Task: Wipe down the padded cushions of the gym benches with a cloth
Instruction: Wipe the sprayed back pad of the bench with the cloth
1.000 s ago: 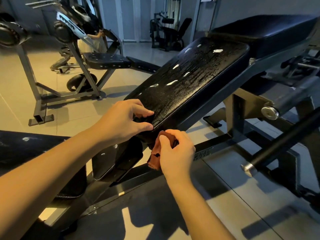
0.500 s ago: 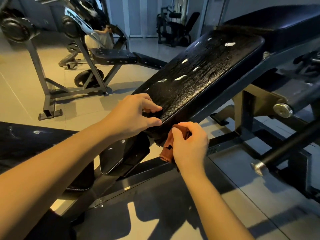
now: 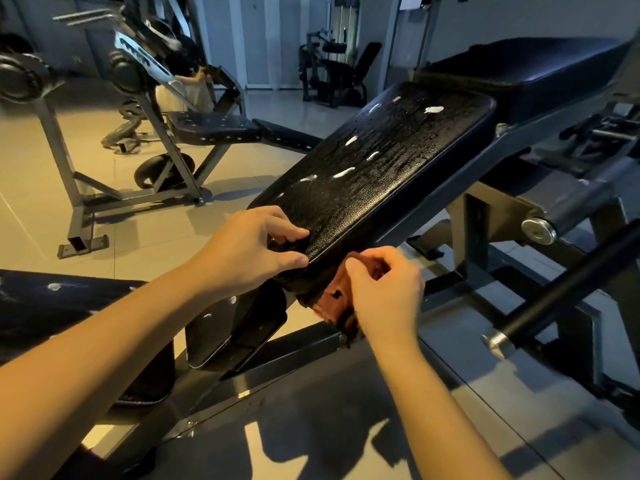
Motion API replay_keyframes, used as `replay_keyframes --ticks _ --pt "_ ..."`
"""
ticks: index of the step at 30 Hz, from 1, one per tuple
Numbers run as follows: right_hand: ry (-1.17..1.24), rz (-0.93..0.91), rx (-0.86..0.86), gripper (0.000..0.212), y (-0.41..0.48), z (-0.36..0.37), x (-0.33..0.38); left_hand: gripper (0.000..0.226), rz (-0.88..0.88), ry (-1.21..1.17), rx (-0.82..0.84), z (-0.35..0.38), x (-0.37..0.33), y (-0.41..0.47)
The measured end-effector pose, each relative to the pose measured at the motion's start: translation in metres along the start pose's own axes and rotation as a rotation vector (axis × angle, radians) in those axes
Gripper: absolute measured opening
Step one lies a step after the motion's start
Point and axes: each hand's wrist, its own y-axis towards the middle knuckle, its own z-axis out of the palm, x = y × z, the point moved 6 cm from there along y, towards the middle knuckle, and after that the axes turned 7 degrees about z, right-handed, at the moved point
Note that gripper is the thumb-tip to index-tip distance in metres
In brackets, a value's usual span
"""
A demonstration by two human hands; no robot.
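The near edge of the sloped cushion (image 3: 381, 174) is gripped by the left hand (image 3: 252, 251), fingers curled over it. The cloth (image 3: 330, 304) is held bunched in the curled fingers of the right hand (image 3: 386, 292), just under that edge. It is best flattened, pressed along the lip, then drawn up the white-flecked top.

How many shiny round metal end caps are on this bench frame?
2. One cap ends the grey tube right of the tilted cushion; the other cap ends the black bar below it. More may be hidden.
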Motion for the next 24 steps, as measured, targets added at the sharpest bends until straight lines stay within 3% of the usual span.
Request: replay_keyframes --ticks 4,7,10,14,21,24 --pt "0.221 0.045 -0.326 0.026 0.033 -0.066 0.015 0.042 0.006 -0.011 -0.015 0.0 0.001 -0.002" --pt "0.364 0.098 -0.424 0.033 0.046 -0.082 0.019 0.041 0.01 -0.004 -0.021 0.0 0.001 -0.001" --pt "0.445 0.113 -0.288 0.025 0.033 -0.051 0.025 0.04 0.014 0.006 -0.019 0.001 0.0 0.0" --pt "0.349 0.037 -0.192 0.021 -0.012 -0.007 0.028 0.04 0.031 0.01 -0.014 0.0 0.0 0.0" --pt "0.271 0.177 0.108 0.018 -0.059 0.036 0.001 0.023 0.024 -0.039 -0.045 -0.004 0.001 0.004" --pt "0.291 0.217 0.081 0.015 -0.04 0.022 0.002 0.028 0.011 -0.041 -0.048 -0.004 -0.001 0.005"
